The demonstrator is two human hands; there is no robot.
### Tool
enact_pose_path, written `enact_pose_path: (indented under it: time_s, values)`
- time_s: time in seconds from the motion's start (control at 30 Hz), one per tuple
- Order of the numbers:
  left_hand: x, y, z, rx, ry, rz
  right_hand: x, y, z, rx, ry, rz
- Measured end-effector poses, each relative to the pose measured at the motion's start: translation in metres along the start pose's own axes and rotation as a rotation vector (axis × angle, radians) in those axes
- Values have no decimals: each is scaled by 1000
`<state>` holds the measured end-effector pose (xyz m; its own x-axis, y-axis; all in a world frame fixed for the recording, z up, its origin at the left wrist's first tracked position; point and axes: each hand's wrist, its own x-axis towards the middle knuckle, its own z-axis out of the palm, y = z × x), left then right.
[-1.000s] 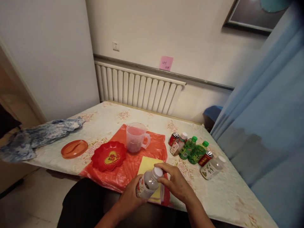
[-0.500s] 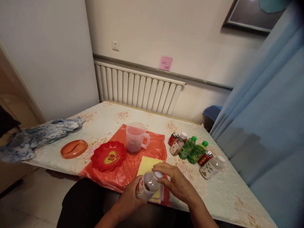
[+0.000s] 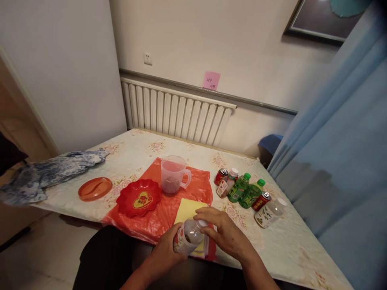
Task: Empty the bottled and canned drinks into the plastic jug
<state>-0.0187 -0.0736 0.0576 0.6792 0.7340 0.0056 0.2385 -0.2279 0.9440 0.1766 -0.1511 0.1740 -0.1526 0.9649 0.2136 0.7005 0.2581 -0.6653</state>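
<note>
A clear plastic bottle with a printed label and a white cap is tilted over the table's front edge. My left hand wraps round its body. At the top, the thumb and fingers of my right hand close on the white bottle cap. Under the bottle lies a folded yellow cloth on a red plastic sheet. Behind it stands a translucent measuring jug with something dark at its bottom. A red scalloped plate with a yellow heart print sits left of the jug.
Right of the sheet stand several drinks: a red can, a small bottle, green bottles, another can and a white-capped bottle. Left are an orange lid and a blue patterned cloth. A blue curtain hangs right.
Both hands stay on the bottle in nearly the same place. The right fingers have shifted very slightly at the cap. The objects on the table have not moved.
</note>
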Motion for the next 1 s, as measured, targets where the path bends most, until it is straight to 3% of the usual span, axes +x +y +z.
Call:
enact_pose_path:
  time_s: [0.77, 1.0]
  values:
    - [1, -1, -1, -1, -9, -6, 0, -4, 1, -4, 15, 14]
    - [4, -3, -1, -72, -20, 4, -6, 11, 8, 77, 114, 173]
